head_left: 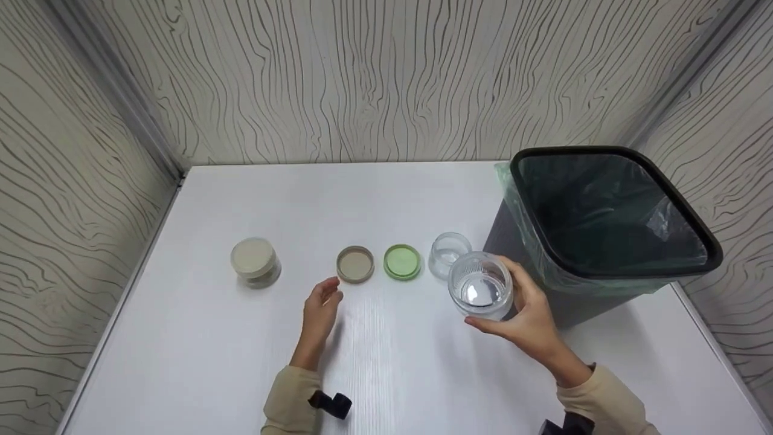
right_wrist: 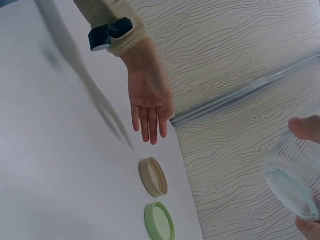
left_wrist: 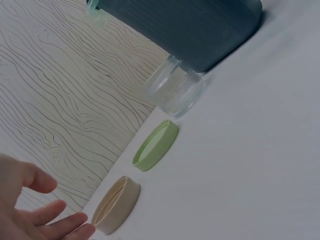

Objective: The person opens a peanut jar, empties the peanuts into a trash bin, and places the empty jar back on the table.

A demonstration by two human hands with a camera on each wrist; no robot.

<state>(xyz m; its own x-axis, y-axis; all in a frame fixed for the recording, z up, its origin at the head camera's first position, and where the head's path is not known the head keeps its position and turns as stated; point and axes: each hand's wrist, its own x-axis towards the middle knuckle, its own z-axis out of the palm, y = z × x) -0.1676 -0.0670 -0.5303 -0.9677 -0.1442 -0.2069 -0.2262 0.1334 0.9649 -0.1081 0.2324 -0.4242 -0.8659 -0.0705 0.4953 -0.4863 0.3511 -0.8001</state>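
Observation:
My right hand (head_left: 531,320) grips a clear ribbed glass jar (head_left: 481,287) by its side, thumb and fingers round it; the jar is lidless and raised over the table. Another lidless glass jar (head_left: 449,254) stands just behind it, also seen in the left wrist view. To its left lie a green lid (head_left: 402,262) and a beige lid (head_left: 355,264), both with the hollow side up. Beside the beige lid hovers my left hand (head_left: 320,314), fingers relaxed and holding nothing. The right wrist view shows this left hand (right_wrist: 149,95) with its fingers extended towards the beige lid (right_wrist: 153,177).
A jar with a beige lid on (head_left: 255,262) stands at the left of the white table (head_left: 199,350). On the right is a dark bin (head_left: 616,275) lined with a green bag. Wood-patterned panels (head_left: 362,84) enclose the table at the back and sides.

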